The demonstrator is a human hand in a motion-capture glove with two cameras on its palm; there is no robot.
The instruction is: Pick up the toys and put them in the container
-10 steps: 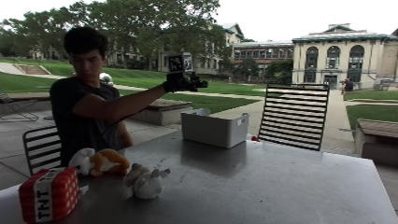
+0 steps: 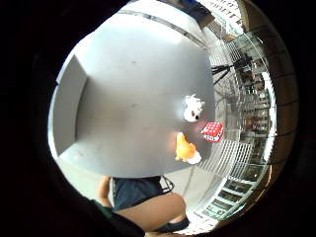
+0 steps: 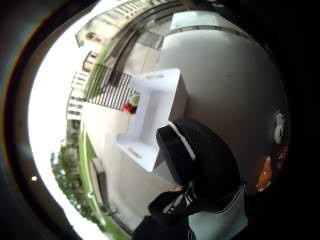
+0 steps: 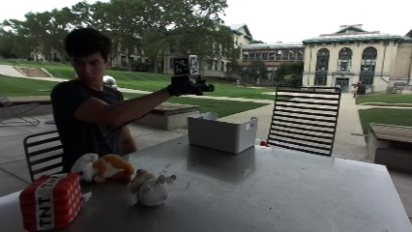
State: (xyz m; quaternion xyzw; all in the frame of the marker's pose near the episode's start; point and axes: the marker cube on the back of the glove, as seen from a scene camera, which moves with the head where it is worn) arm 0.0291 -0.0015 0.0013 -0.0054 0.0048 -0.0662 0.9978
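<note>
Gloved right hand raised above container, fingers' state unclear, 3 toys apart

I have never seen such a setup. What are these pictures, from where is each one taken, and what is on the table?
There is no machine here: a person sits at a table and works with the right hand, which wears a black glove. In the outside view that hand is raised in the air above the white container and appears to hold nothing. The two round pictures come from small cameras on that hand's palm, looking down at the table. One shows the open container beside the glove. The other shows the three toys on the table: a white plush toy, an orange and white plush toy and a red TNT block. None is in the container yet.
</note>
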